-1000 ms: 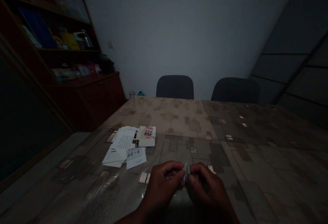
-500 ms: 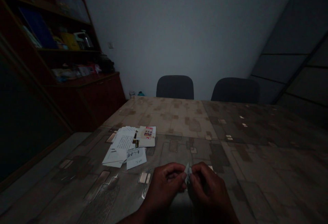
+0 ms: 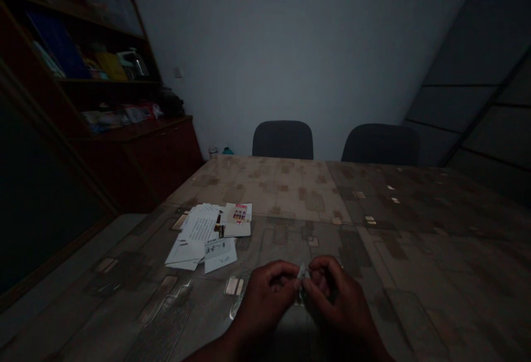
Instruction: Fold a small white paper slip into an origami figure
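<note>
Between my two hands is a small folded piece of paper point(image 3: 302, 271), pale and mostly covered by fingers. My left hand point(image 3: 271, 291) pinches its left side with thumb and forefinger. On the other side, the thumb and forefinger of my right hand point(image 3: 335, 290) close on the paper too. Both hands are low over the near part of the table. To the left of them lies a loose pile of printed papers point(image 3: 198, 235), overlapping. A card with red print and small pictures point(image 3: 239, 214) is at the pile's right. The light is dim.
A patterned cloth covers the table point(image 3: 290, 185). Beyond its far edge stand two dark chairs, a middle one point(image 3: 282, 140) and a right one point(image 3: 380, 143). At left is a wooden cabinet point(image 3: 161, 152) with shelves of household things. A glass jar point(image 3: 213, 152) shows behind the table.
My right hand has shifted slightly upward, its fingers a little more spread around the paper. The paper's tip has tilted a bit. The pile of papers stays in place.
</note>
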Action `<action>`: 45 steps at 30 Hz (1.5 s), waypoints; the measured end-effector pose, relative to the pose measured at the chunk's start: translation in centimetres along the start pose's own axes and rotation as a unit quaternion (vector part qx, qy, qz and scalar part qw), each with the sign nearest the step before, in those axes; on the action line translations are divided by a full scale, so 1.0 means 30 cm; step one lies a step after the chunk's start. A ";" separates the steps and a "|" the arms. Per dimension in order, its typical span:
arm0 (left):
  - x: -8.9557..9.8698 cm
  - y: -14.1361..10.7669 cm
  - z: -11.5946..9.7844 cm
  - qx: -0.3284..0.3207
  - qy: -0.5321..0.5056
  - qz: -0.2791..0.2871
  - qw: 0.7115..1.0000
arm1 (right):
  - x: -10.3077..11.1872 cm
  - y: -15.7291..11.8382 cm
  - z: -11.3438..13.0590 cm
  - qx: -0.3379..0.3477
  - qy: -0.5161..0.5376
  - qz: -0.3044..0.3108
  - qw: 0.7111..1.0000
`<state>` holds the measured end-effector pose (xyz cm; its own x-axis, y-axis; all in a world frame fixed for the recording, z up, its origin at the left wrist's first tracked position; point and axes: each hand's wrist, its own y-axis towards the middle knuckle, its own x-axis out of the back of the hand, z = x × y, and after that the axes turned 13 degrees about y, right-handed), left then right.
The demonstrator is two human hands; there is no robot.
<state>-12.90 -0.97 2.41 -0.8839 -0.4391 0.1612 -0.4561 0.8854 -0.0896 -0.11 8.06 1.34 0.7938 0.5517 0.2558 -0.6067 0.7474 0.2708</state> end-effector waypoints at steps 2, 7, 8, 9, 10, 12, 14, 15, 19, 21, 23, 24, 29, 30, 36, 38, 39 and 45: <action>-0.002 0.004 0.014 0.008 -0.012 0.014 1.000 | -0.002 0.003 -0.001 -0.017 0.011 0.006 1.000; -0.006 0.003 0.007 0.024 -0.021 0.007 0.999 | -0.002 0.008 -0.004 -0.041 0.036 0.040 0.998; -0.006 0.002 0.002 0.022 -0.017 0.005 1.000 | -0.001 0.008 -0.004 -0.047 0.041 0.041 0.997; -0.006 0.002 -0.001 0.020 -0.012 0.002 1.000 | -0.002 0.009 -0.004 -0.057 0.049 0.040 0.996; -0.006 0.002 -0.002 0.018 -0.008 0.000 1.000 | -0.002 0.009 -0.005 -0.069 0.061 0.038 0.995; -0.005 0.003 0.001 0.018 -0.008 -0.009 1.000 | -0.005 0.009 -0.008 -0.100 0.104 0.041 0.989; -0.003 0.005 0.008 0.017 -0.012 -0.014 1.000 | -0.008 0.010 -0.013 -0.129 0.153 0.046 0.979; -0.003 0.006 0.011 0.013 -0.010 -0.015 1.000 | -0.010 0.010 -0.016 -0.139 0.173 0.051 0.974; -0.004 0.008 0.025 -0.001 0.018 -0.008 1.000 | -0.011 0.013 -0.025 -0.144 0.203 0.052 0.967; -0.005 0.009 0.033 0.002 0.035 0.010 0.999 | -0.009 0.015 -0.026 -0.137 0.205 0.053 0.968; -0.006 0.012 0.040 0.008 0.046 0.024 0.999 | -0.005 0.018 -0.026 -0.133 0.207 0.060 0.967; -0.005 0.014 0.043 0.011 0.053 0.027 0.998 | -0.002 0.021 -0.026 -0.135 0.206 0.064 0.967; -0.004 0.018 0.058 0.020 0.130 0.038 0.991 | 0.013 0.043 -0.036 -0.156 0.164 0.126 0.966; -0.003 0.016 0.062 0.023 0.140 0.047 0.989 | 0.017 0.047 -0.040 -0.157 0.145 0.137 0.967; 0.025 -0.009 0.070 -0.020 0.327 0.085 0.941 | 0.045 0.059 -0.069 -0.109 -0.054 0.194 0.973; 0.042 -0.012 0.074 -0.107 0.416 0.072 0.900 | 0.051 0.061 -0.076 -0.090 -0.114 0.194 0.970; 0.049 -0.011 0.080 -0.158 0.444 0.069 0.879 | 0.052 0.062 -0.079 -0.083 -0.130 0.192 0.969; 0.045 0.002 0.155 -0.370 0.577 0.051 0.726 | 0.044 0.060 -0.080 -0.057 -0.191 0.191 0.961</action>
<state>-14.61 -2.23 -1.94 -0.0398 -0.3239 0.9453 0.1635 0.9311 0.3259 -0.05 11.02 -0.06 0.4280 0.6345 0.6436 -0.8251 0.5650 -0.0083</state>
